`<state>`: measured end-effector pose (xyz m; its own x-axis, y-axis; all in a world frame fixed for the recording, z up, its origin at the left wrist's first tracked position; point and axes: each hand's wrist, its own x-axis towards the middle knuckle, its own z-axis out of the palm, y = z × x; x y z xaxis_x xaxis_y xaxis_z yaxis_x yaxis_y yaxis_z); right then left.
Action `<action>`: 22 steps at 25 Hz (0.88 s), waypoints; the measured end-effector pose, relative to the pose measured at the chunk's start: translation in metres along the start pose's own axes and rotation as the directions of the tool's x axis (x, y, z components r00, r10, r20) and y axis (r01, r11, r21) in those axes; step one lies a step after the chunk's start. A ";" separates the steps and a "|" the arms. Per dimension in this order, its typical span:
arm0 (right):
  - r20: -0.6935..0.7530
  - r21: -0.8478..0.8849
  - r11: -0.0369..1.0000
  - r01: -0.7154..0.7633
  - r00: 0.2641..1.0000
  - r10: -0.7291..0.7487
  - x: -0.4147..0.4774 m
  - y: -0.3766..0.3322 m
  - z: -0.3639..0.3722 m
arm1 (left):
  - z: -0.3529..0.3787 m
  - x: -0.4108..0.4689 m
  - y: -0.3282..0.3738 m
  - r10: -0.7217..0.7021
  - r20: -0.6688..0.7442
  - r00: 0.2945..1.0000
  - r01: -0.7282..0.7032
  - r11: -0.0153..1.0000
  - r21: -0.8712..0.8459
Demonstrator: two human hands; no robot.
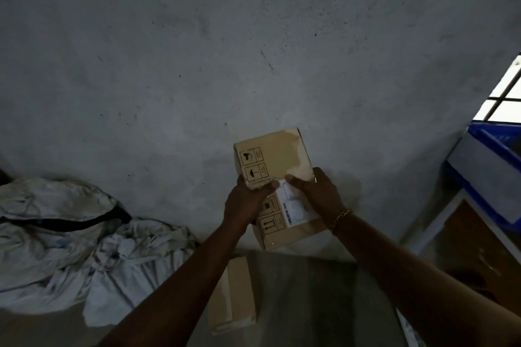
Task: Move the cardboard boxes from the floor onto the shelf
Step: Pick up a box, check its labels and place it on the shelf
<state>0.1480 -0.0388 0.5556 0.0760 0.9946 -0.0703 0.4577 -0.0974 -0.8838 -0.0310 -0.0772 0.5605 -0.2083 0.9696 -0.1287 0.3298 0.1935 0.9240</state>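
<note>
Fingers on both sides clamped round the near end of a small tan cardboard box with printed handling symbols. Left hand on its left corner, right hand on its right, thumbs on top. Up off the floor, in front of the grey wall.

Best bet: keep it level, grip firm, swing right toward the white-framed shelf with the blue plastic crate on top.

Second tan box with a white label right below the knuckles, touching or not, can't tell. Another flat cardboard box down on the floor.

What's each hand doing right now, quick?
Left hand: grip closed on the cardboard box, at its left side.
Right hand: grip closed on the same cardboard box, at its right side.
</note>
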 end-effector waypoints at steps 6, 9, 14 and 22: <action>-0.072 0.048 0.996 0.079 0.995 -0.076 -0.006 0.000 0.007 | 0.002 -0.007 0.001 0.067 -0.093 0.993 -0.063 0.997 0.039; -0.057 0.067 0.986 0.156 0.987 -0.152 -0.007 0.000 -0.004 | -0.017 -0.004 0.010 -0.186 0.133 0.974 0.223 0.900 -0.375; 0.032 0.163 0.967 0.196 0.978 -0.204 -0.005 0.002 -0.030 | -0.049 0.014 -0.012 -0.289 0.497 0.818 0.562 0.582 -0.588; 0.318 0.369 0.845 -0.386 0.907 0.276 0.005 0.005 -0.064 | -0.049 0.000 -0.037 -0.015 0.370 0.929 0.304 0.603 -0.738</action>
<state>0.2068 -0.0363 0.5806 -0.0863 0.8867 -0.4542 0.0306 -0.4533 -0.8908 -0.0884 -0.0915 0.5437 0.1423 0.9531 -0.2669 -0.5438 0.3006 0.7835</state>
